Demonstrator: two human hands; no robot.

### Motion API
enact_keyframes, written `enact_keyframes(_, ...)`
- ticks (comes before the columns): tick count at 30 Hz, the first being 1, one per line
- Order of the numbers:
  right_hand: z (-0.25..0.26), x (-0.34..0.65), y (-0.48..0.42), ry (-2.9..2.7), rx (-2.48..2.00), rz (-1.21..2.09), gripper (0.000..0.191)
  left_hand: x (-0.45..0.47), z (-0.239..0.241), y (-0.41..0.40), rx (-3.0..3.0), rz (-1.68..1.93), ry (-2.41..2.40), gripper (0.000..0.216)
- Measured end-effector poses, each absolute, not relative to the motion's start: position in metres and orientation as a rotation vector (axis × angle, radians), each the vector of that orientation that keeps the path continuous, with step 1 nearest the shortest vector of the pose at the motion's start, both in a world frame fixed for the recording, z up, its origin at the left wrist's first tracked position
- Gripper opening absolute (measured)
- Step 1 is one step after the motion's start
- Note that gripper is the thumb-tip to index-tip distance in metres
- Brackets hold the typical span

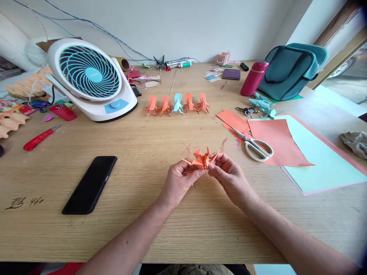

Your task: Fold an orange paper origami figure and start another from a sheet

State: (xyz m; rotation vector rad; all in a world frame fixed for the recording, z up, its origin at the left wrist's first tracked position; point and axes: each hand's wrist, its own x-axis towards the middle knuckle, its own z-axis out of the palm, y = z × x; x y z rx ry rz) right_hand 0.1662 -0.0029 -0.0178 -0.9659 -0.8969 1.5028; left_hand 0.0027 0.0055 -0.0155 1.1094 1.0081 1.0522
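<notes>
An orange origami figure with several thin pointed legs is held between both hands above the wooden table. My left hand grips its left side, the thumb pressed along the lower edge. On the right side, my right hand pinches a leg and the body between thumb and fingers. Parts of the figure are hidden behind the fingers. Further back stands a row of folded paper insects, several orange ones such as the orange origami insect and one light blue origami insect in the middle.
White-handled scissors lie on orange paper sheets at right, with pale green paper beneath. A black phone, red utility knife and white fan are at left. A magenta bottle and teal bag stand back right.
</notes>
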Motion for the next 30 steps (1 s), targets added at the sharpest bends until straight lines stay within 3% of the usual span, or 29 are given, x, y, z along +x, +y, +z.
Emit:
enact_keyframes(12, -0.0188, 0.1591, -0.0073, -1.055, -0.957, 1.407, 0.036, 0.0070, -0.0090, 0.0013, 1.275, 1.037, 0.998, 0.025)
enact_keyframes(19, -0.0209, 0.1598, -0.0078, -1.047, -1.028, 1.252, 0.039, 0.0058, -0.0054, 0.0000, 1.121, 1.106, 1.022, 0.038)
enact_keyframes(30, -0.0177, 0.1656, -0.0032, -1.102, -0.957, 1.093, 0.020, 0.0014, -0.0108, 0.0093, 1.243, 1.049, 1.010, 0.029)
